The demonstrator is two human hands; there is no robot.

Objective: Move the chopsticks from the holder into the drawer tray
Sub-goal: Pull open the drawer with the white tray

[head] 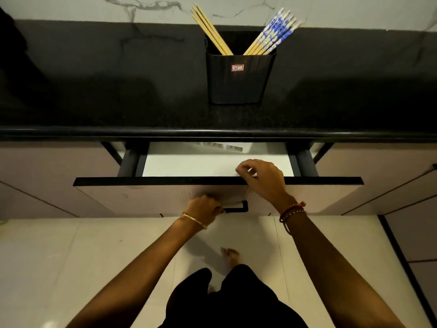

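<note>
My left hand (204, 207) is closed around the left end of the black drawer handle (236, 207), fingers wrapped on the bar. My right hand (259, 177) rests over the top edge of the drawer front (142, 195), fingers loosely curled and holding nothing, their tips just over the white tray (201, 165) inside the partly open drawer. One black holder (238, 76) stands upright at the far side of the dark tabletop (94, 95), close to the marble wall. It carries two bunches of chopsticks: plain wooden chopsticks (210, 29) leaning left, about four as far as I can count, and blue-and-white patterned chopsticks (274, 31) leaning right, roughly seven, though they overlap too much to be sure. One gold bangle (194, 220) circles my left wrist; beaded bracelets (292, 211) circle my right.
</note>
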